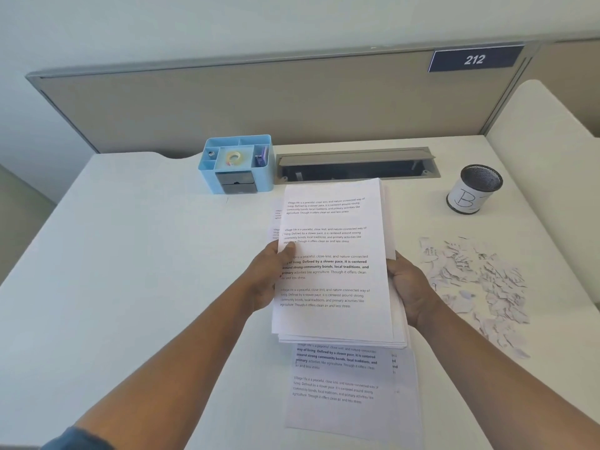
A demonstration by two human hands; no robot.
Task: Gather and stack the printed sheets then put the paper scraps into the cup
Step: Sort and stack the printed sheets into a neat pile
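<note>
Landmark is the held stack of printed sheets (334, 264), mid-desk, lifted off the white desk (146, 254).

Nearest the camera, just below the stack's near edge: more printed sheets (337, 384) lying flat on the desk, a few overlapping, partly covered by the stack.

Left hand (269, 274) grips the stack's left edge, thumb on top of the top page over the text, fingers hidden under. Right hand (409, 287) grips the stack's right edge, fingers curled underneath, mostly hidden by paper. Stack edges roughly aligned, near-right corner fanned a bit. A dark blue sleeve (78, 440) shows on the left arm at bottom left.

Right of the stack, near the right hand but not touching it: a loose pile of paper scraps (480, 287) spread on the desk, some with print on them.

Beyond the scraps, right and farther back from the stack: a black mesh cup (475, 190), upright, a white label with a handwritten "B" on it. Can't see inside it.

Just behind the stack's far edge: an open cable slot (357, 165) in the desk, grey lid up.

Behind-left of the stack: a light blue desk organizer (237, 164), a tape roll (233, 156) in its middle compartment.

Farthest: a beige partition (259, 102) with a dark "212" sign (474, 59) at right.
</note>
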